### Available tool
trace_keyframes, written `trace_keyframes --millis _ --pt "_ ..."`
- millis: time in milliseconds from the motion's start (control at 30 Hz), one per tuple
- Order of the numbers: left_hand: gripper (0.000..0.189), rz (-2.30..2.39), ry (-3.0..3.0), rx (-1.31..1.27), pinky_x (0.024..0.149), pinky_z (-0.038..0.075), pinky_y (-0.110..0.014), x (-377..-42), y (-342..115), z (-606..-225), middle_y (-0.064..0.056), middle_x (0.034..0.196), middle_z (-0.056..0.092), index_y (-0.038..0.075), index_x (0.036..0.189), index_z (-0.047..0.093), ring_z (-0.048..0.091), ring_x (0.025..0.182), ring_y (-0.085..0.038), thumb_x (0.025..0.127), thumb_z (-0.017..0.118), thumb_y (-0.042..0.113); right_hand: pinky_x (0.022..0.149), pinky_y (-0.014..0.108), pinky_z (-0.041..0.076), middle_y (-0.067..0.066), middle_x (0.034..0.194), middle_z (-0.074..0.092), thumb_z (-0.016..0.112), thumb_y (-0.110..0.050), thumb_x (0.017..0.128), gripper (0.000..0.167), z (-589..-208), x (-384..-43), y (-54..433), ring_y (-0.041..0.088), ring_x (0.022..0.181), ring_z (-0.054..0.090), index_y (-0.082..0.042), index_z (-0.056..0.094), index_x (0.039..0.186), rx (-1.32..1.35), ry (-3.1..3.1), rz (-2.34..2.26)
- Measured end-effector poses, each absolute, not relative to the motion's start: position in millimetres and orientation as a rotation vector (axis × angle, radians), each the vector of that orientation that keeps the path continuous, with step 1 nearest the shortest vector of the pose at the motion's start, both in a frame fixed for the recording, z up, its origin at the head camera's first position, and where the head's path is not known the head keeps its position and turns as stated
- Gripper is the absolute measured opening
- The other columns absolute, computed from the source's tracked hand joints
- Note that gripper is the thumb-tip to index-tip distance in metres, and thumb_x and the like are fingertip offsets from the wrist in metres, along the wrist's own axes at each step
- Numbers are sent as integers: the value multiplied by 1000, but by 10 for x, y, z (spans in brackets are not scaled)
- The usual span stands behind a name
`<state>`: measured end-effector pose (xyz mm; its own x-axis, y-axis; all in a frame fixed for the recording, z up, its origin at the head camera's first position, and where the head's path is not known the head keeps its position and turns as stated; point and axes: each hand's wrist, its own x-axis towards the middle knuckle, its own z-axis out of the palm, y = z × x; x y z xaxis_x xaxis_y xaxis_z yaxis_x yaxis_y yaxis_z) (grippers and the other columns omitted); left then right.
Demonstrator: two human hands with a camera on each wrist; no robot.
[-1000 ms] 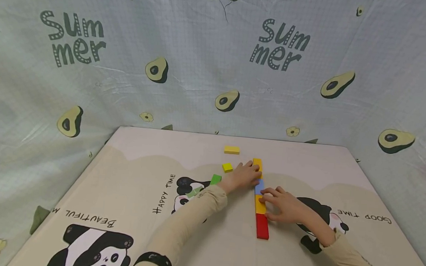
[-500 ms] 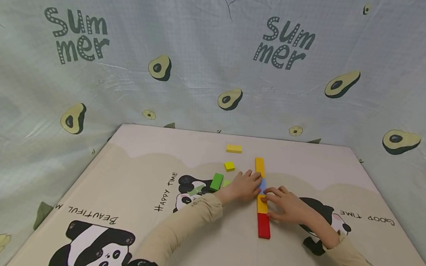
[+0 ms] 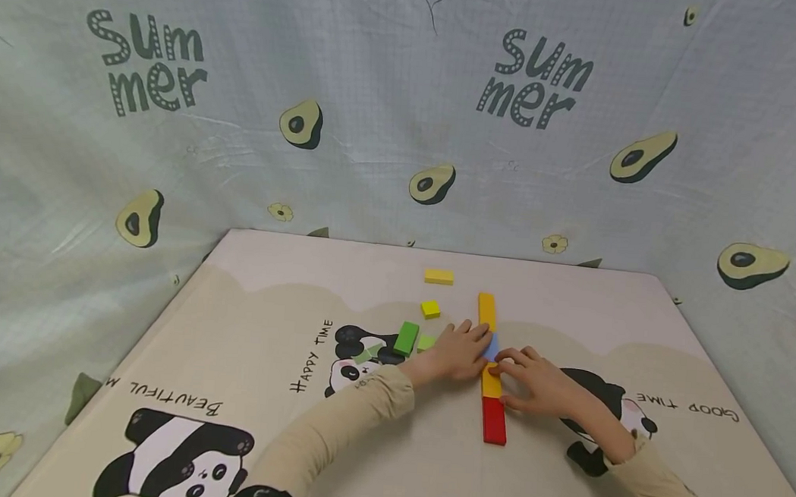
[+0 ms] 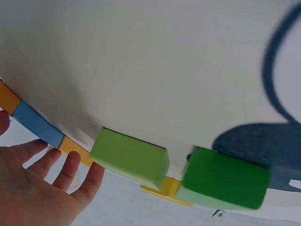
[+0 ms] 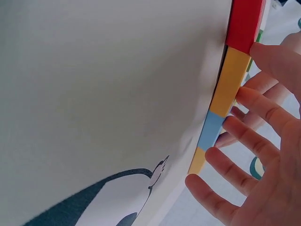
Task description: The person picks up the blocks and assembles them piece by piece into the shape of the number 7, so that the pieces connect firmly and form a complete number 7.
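Observation:
A straight row of blocks runs away from me in the head view: a red block (image 3: 494, 422) nearest, then an orange block (image 3: 491, 386), a blue block (image 3: 491, 347) and another orange block (image 3: 486, 309) farthest. From the left side my left hand (image 3: 458, 351) reaches over, its fingertips at the blue block and the far orange one. On the right side my right hand (image 3: 542, 385) has its fingers spread along the row. The right wrist view shows that thumb right at the red block (image 5: 244, 26), with the other fingertips at the orange and blue blocks (image 5: 211, 131).
Left of the row lie a dark green block (image 3: 406, 339), a light green block (image 3: 425, 344) partly behind the left hand, a small yellow block (image 3: 431, 309) and a longer yellow block (image 3: 439, 277). The panda-printed table (image 3: 227, 360) ends at a curtain (image 3: 353, 86).
My left hand has slid back along the row toward me, uncovering more of the far orange block and the green blocks. The right hand stays at the row. The view has shifted slightly.

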<state>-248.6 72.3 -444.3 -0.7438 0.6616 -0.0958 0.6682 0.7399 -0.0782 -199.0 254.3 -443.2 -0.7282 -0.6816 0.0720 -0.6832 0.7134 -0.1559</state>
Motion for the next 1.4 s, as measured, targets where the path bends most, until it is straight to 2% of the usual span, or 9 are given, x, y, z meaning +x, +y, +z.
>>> trace_keyframes --millis 367,700,933,1200,1400 --pt "51 -140 2830 1218 101 33 -41 -2490 568 -4364 7 145 29 21 140 28 34 127 -18 94 36 40 75 35 46 2 115 52 67 -30 76 33 -4395 -1971 2533 18 93 43 -19 59 105 1154 -2918 262" --pt "50 -145 2850 1475 95 39 -36 -2486 281 -4298 4 136 43 19 135 38 40 116 -16 89 48 38 74 34 45 2 114 52 67 -31 76 33 -4398 -1959 2538 17 92 44 -20 58 106 1148 -2929 259" --pt "46 -188 2863 1560 89 41 -32 -2525 71 -4288 3 126 50 20 130 45 43 112 -15 87 53 37 75 36 46 2 115 51 67 -31 76 33 -4395 -1965 2532 18 94 44 -20 58 106 1128 -2950 250" --pt "42 -193 2867 1629 83 41 -31 -2592 -118 -4311 2 117 54 19 125 50 46 108 -16 87 53 37 76 37 46 1 116 51 67 -31 76 33 -4393 -1968 2518 18 95 44 -21 58 106 1115 -2977 247" --pt "41 -166 2867 1633 84 41 -33 -2612 -215 -4317 1 116 54 18 124 52 47 107 -16 86 55 35 74 36 45 1 116 51 67 -31 76 33 -4373 -1959 2507 17 94 44 -21 59 106 1115 -2965 246"
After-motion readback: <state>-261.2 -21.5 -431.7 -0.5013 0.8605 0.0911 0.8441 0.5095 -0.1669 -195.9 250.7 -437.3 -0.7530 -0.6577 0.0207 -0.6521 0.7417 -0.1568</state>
